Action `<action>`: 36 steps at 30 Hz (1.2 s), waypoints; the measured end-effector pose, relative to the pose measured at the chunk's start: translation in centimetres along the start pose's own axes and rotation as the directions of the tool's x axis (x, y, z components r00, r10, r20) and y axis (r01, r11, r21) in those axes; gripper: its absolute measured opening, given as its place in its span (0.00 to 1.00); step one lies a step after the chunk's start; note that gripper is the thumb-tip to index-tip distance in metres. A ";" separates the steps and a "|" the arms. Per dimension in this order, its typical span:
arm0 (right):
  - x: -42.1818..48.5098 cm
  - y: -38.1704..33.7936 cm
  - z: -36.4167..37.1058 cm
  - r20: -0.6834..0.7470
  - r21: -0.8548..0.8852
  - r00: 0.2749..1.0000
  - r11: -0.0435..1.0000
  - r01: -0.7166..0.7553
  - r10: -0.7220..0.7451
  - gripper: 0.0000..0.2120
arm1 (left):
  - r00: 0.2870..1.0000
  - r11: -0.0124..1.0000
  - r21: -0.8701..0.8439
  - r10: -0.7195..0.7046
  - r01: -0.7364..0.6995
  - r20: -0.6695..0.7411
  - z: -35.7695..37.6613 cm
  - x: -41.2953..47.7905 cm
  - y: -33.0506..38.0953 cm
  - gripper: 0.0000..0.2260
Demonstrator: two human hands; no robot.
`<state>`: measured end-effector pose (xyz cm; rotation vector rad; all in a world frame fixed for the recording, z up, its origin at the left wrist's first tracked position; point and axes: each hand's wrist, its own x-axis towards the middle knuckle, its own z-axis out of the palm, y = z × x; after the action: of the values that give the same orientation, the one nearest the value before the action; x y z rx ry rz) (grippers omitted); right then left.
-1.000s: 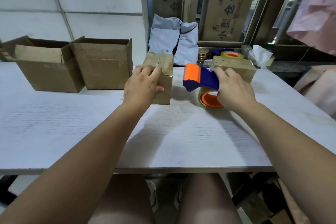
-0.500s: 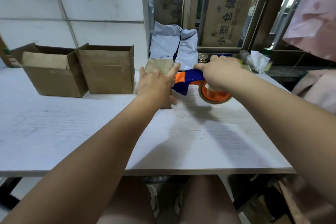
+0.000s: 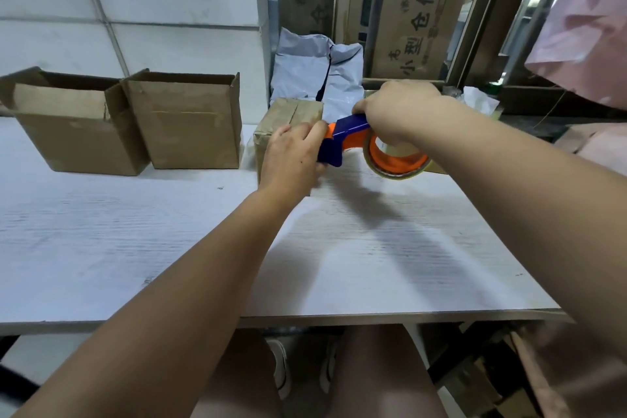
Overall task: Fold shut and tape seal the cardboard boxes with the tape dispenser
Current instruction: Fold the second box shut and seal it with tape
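Observation:
A small closed cardboard box (image 3: 291, 114) with a centre seam on top stands at the back of the white table (image 3: 135, 231). My left hand (image 3: 291, 156) is in front of it, and its fingers pinch the blue head of the tape dispenser (image 3: 346, 127). My right hand (image 3: 397, 110) grips the dispenser's handle from above and holds it just right of the box. The orange-cored tape roll (image 3: 393, 163) hangs a little above the table. The tape's loose end is too small to make out. Two open-topped cardboard boxes (image 3: 190, 125) (image 3: 68, 132) stand side by side at the back left.
Grey plastic mailer bags (image 3: 312, 75) lean against the wall behind the small box. A large printed carton (image 3: 417, 10) stands in the window frame. White crumpled paper (image 3: 478, 102) lies at the back right, and pink cloth (image 3: 583, 27) hangs at the far right.
My right hand has brought the dispenser up from the table to the box's right side. My left hand left the box's front and took hold of the dispenser's head.

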<state>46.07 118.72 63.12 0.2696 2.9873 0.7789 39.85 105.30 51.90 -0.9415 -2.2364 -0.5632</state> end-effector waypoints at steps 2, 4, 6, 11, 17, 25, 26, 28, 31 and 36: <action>0.6 0.0 -0.2 0.036 -0.020 0.999 1.000 0.013 -0.012 0.24 | 1.000 1.000 -0.030 0.002 -0.001 0.014 0.1 0.1 -0.1 0.19; 1.2 -0.1 -0.4 0.086 -0.052 0.996 0.998 0.032 -0.027 0.22 | 0.996 0.998 0.012 0.059 -0.060 0.073 0.3 0.0 -0.1 0.18; 1.9 -0.6 0.3 0.128 -0.072 0.991 0.996 0.058 -0.048 0.22 | 0.978 0.976 0.109 0.177 -0.189 0.110 0.8 -0.4 -0.5 0.21; 2.8 -0.3 1.7 0.184 0.011 0.973 0.990 0.139 -0.139 0.23 | 0.967 0.971 0.079 0.212 -0.225 0.144 0.3 -0.4 -1.6 0.18; 2.7 1.5 3.8 0.358 0.134 0.917 0.981 0.138 -0.177 0.13 | 0.902 0.962 0.028 0.246 -0.273 0.354 -1.1 1.1 -1.8 0.32; 2.2 1.6 7.3 0.527 0.621 0.794 0.775 -0.117 -0.302 0.14 | 0.758 0.902 0.079 0.306 -0.425 0.576 -3.0 3.2 -2.3 0.35; 2.2 1.5 7.4 0.527 0.637 0.791 0.760 -0.126 -0.310 0.15 | 0.748 0.898 0.075 0.313 -0.434 0.586 -3.1 3.4 -2.4 0.32; 2.1 1.3 7.4 0.529 0.667 0.784 0.731 -0.147 -0.325 0.15 | 0.752 0.897 0.078 0.314 -0.435 0.580 -3.3 3.8 -2.4 0.28; 1.9 1.3 7.5 0.542 0.695 0.761 0.699 -0.167 -0.356 0.16 | 0.756 0.908 0.084 0.288 -0.411 0.588 -3.6 4.2 -2.3 0.26; 1.6 2.0 8.3 0.561 0.737 0.728 0.639 -0.221 -0.394 0.15 | 0.769 0.956 0.018 0.224 -0.293 0.598 -4.6 5.1 -1.8 0.18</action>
<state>45.55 124.76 56.84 0.3176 2.3389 -0.5995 37.50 103.80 58.43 -1.4981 -2.5657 0.0036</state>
